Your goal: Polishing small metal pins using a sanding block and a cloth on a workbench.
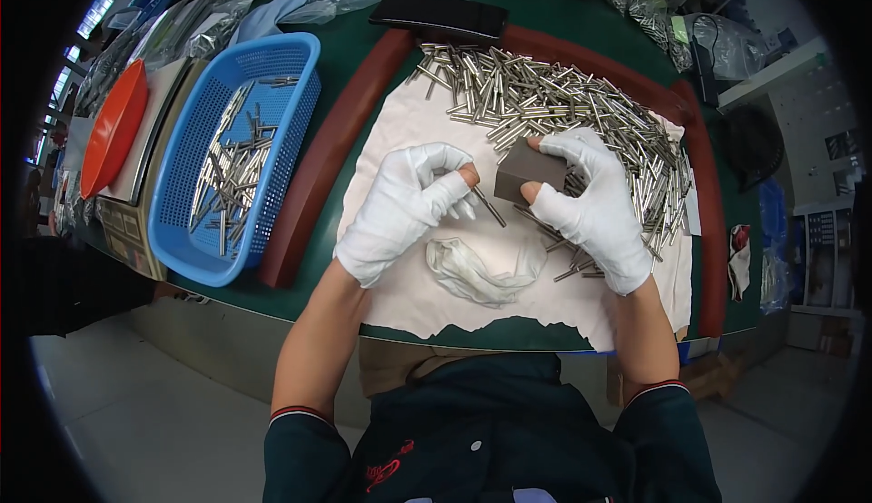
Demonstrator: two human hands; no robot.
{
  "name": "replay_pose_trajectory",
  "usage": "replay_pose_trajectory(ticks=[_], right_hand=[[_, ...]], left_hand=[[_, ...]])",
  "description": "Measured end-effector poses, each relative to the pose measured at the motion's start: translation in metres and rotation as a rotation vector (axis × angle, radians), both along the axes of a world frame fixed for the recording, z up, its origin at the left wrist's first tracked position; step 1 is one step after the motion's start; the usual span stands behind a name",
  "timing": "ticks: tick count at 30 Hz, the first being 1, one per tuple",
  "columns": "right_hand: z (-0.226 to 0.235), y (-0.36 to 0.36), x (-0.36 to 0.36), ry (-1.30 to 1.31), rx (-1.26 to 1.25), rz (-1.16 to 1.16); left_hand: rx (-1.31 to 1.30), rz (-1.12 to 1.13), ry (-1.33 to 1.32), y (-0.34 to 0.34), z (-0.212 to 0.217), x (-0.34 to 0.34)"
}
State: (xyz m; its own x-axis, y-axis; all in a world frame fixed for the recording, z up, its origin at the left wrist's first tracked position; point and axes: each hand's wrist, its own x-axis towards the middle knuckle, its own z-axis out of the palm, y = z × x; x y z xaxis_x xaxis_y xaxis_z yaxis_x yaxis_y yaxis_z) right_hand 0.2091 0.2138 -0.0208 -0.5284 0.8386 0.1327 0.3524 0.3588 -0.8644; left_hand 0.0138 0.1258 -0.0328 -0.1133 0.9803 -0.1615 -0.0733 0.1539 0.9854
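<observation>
My left hand (404, 208), in a white glove with bare thumb and fingertip, pinches a thin metal pin (490, 208) that slants down to the right. In my gloved right hand (595, 208) is a dark brown-grey block (529, 170), gripped between thumb and fingers at its right side. Pin and block are close but apart. Behind and to the right of the block lies a large heap of shiny metal pins (554, 94) on a pale cloth (386, 167). A crumpled whitish rag (481, 271) rests on the cloth between my forearms.
Dark red padded bars (331, 167) border the cloth on its left, back and right. Left of them stands a blue perforated basket (168, 203) with more pins inside. An orange-red bowl (116, 130) lies farther left. A black phone-like device (440, 16) rests on the back bar.
</observation>
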Motion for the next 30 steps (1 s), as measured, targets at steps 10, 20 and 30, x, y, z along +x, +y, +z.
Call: replay_pose_trajectory(ticks=[10, 20, 30], right_hand=[[0.009, -0.005, -0.003, -0.094, -0.081, 0.136], [0.003, -0.009, -0.001, -0.094, 0.146, 0.103], [0.000, -0.009, -0.001, -0.068, 0.167, 0.077]], left_hand=[[0.006, -0.049, 0.130, -0.001, 0.004, 0.002], [0.079, 0.022, 0.119, 0.000, 0.001, 0.007], [0.162, 0.024, 0.177, -0.001, -0.004, 0.007]])
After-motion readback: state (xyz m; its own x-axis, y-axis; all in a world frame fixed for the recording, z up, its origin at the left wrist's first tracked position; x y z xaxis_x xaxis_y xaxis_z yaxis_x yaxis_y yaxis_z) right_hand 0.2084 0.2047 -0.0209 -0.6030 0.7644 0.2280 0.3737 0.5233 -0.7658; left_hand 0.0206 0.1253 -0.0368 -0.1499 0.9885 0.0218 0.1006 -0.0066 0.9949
